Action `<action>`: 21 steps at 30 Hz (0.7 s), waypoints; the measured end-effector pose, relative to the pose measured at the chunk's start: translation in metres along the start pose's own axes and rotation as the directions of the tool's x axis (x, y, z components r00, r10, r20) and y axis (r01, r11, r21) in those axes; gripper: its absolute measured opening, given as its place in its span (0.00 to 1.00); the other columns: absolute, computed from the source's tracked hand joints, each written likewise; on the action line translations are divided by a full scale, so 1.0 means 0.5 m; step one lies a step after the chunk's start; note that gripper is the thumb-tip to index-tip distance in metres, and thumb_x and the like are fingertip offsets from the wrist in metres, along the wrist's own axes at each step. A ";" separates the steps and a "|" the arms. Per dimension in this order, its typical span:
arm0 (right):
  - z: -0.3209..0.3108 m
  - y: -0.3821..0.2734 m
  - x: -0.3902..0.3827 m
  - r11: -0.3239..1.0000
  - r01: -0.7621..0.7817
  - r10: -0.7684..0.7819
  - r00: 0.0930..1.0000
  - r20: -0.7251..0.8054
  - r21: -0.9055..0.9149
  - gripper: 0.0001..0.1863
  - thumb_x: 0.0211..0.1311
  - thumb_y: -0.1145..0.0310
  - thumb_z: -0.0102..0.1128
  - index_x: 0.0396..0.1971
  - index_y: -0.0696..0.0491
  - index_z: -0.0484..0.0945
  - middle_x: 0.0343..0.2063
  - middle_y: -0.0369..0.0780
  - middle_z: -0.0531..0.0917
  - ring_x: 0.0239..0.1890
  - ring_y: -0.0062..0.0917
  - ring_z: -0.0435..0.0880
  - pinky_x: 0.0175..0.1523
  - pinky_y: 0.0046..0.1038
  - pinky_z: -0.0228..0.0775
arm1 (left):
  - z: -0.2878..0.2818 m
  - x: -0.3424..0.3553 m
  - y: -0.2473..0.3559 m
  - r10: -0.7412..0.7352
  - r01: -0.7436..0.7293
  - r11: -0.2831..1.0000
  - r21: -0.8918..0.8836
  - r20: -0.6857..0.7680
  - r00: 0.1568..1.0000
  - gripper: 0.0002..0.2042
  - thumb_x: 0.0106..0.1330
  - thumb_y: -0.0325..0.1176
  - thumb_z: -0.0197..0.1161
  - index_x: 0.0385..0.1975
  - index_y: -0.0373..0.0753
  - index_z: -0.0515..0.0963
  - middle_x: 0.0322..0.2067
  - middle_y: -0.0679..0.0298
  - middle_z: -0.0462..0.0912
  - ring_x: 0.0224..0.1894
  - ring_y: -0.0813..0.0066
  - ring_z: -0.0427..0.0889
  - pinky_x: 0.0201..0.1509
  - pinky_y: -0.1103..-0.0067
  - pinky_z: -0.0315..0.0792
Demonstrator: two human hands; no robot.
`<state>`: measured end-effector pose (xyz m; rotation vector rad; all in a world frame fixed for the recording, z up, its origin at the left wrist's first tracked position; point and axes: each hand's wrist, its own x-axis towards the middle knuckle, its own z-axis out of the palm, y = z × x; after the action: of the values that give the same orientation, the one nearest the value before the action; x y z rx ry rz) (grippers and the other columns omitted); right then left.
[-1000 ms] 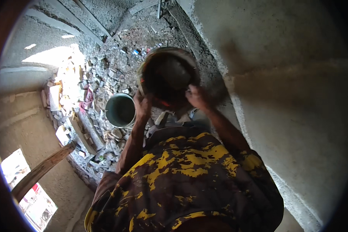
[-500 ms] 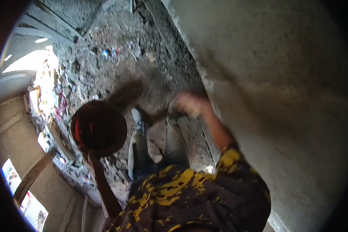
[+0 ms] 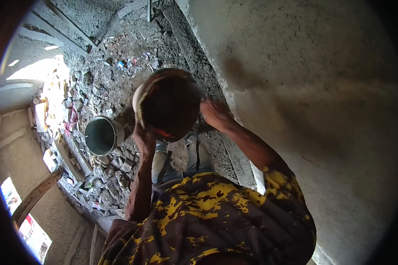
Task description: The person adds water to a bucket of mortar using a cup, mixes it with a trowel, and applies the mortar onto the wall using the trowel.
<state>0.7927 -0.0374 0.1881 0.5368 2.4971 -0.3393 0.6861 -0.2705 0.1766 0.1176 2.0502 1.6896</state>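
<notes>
A round bucket (image 3: 170,108) with a dark, reddish inside is held up in front of my legs, its open mouth turned up toward me. My left hand (image 3: 144,139) grips its lower left side. At the opposite side my right hand (image 3: 216,113) is closed at the rim, with its fingertips partly hidden and slightly blurred. Below and to the left, a grey-green bucket (image 3: 116,134) stands upright on the rubble, apart from both hands.
Broken stones and debris (image 3: 113,185) cover the ground at left. A concrete wall (image 3: 305,110) rises along my right side. A wooden pole (image 3: 37,196) slants at the lower left, and metal bars (image 3: 62,37) stand at the far left.
The dark bucket has moved right and forward from my left side. My right hand has come to its rim. The grey-green bucket, earlier hidden behind it, now shows.
</notes>
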 end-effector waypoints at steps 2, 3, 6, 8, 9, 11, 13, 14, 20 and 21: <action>0.182 0.060 0.074 0.916 0.082 -0.256 0.872 -0.416 -0.392 0.19 0.52 0.72 0.57 0.47 0.56 0.72 0.44 0.46 0.77 0.39 0.39 0.81 0.43 0.38 0.73 | 0.053 0.009 0.005 0.139 -0.137 0.971 0.197 0.006 0.990 0.23 0.60 0.24 0.52 0.58 0.33 0.67 0.52 0.56 0.75 0.52 0.68 0.74 0.55 0.77 0.67; 0.252 0.085 0.103 0.700 -0.026 -0.583 0.557 -0.592 -0.713 0.20 0.51 0.72 0.57 0.48 0.57 0.73 0.45 0.47 0.77 0.40 0.40 0.81 0.45 0.38 0.73 | 0.076 0.008 0.033 0.239 -0.251 0.936 0.248 0.081 0.968 0.23 0.61 0.25 0.52 0.59 0.33 0.66 0.56 0.52 0.71 0.57 0.66 0.70 0.59 0.75 0.63; 0.248 -0.010 0.157 0.876 0.411 -0.231 0.816 -0.529 0.252 0.12 0.57 0.72 0.55 0.41 0.55 0.74 0.32 0.40 0.80 0.33 0.31 0.80 0.39 0.31 0.74 | 0.055 0.018 0.090 0.354 -0.402 0.876 0.266 0.213 0.911 0.23 0.62 0.25 0.52 0.59 0.33 0.65 0.62 0.46 0.61 0.65 0.62 0.60 0.65 0.72 0.58; 0.349 -0.006 0.190 0.829 0.415 -0.248 0.874 -0.418 0.375 0.12 0.58 0.72 0.54 0.42 0.54 0.74 0.30 0.39 0.80 0.31 0.31 0.79 0.37 0.31 0.74 | 0.041 0.038 0.073 0.444 -0.499 0.850 0.166 0.282 0.850 0.26 0.61 0.24 0.55 0.61 0.37 0.64 0.62 0.45 0.61 0.64 0.60 0.62 0.63 0.72 0.61; 0.352 -0.030 0.189 0.787 0.436 -0.295 0.887 -0.356 0.436 0.12 0.58 0.72 0.53 0.42 0.54 0.74 0.29 0.39 0.79 0.29 0.31 0.79 0.36 0.31 0.74 | 0.004 0.052 0.050 0.323 -0.353 0.931 0.092 0.241 0.915 0.23 0.61 0.25 0.55 0.59 0.35 0.66 0.58 0.49 0.67 0.59 0.64 0.68 0.60 0.74 0.64; 0.255 -0.112 0.134 0.835 0.441 -0.299 0.865 -0.402 0.329 0.10 0.59 0.71 0.53 0.41 0.53 0.74 0.26 0.38 0.77 0.27 0.30 0.78 0.33 0.30 0.72 | -0.077 0.073 0.026 0.116 -0.107 0.993 -0.060 0.195 0.974 0.19 0.62 0.25 0.55 0.54 0.33 0.69 0.48 0.59 0.75 0.49 0.73 0.73 0.54 0.79 0.68; 0.208 -0.153 0.079 0.912 0.380 -0.257 0.822 -0.508 0.153 0.08 0.59 0.69 0.53 0.39 0.52 0.74 0.24 0.38 0.76 0.26 0.28 0.77 0.30 0.29 0.71 | -0.125 0.081 0.017 0.022 0.009 0.988 -0.157 0.192 0.981 0.16 0.60 0.25 0.56 0.49 0.33 0.72 0.39 0.67 0.77 0.41 0.82 0.73 0.47 0.82 0.69; 0.221 -0.167 0.072 0.954 0.280 -0.281 0.701 -0.655 -0.110 0.08 0.58 0.67 0.54 0.37 0.53 0.74 0.24 0.40 0.76 0.25 0.31 0.78 0.28 0.30 0.71 | -0.141 0.081 0.013 0.001 0.030 0.984 -0.177 0.172 0.985 0.14 0.59 0.26 0.56 0.46 0.34 0.72 0.36 0.69 0.77 0.39 0.84 0.73 0.44 0.83 0.69; 0.085 -0.265 0.037 0.688 0.486 -0.290 0.865 -0.410 0.539 0.09 0.58 0.65 0.57 0.30 0.55 0.71 0.20 0.44 0.74 0.18 0.35 0.76 0.24 0.36 0.69 | -0.313 0.040 -0.136 -0.190 0.159 0.970 -0.182 -0.167 0.967 0.16 0.59 0.27 0.57 0.48 0.35 0.72 0.36 0.65 0.77 0.35 0.78 0.77 0.39 0.80 0.72; 0.083 -0.246 0.041 0.556 0.529 -0.371 0.848 -0.378 0.641 0.09 0.59 0.65 0.56 0.30 0.55 0.73 0.19 0.41 0.76 0.17 0.32 0.76 0.23 0.32 0.69 | -0.302 0.031 -0.119 -0.265 0.220 0.957 -0.187 -0.264 0.927 0.14 0.59 0.27 0.57 0.45 0.35 0.73 0.38 0.64 0.77 0.33 0.77 0.77 0.38 0.80 0.73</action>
<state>0.7420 -0.1547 0.1581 0.1820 2.5899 -1.6239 0.6244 -0.4153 0.1343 -0.4417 2.0209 1.7790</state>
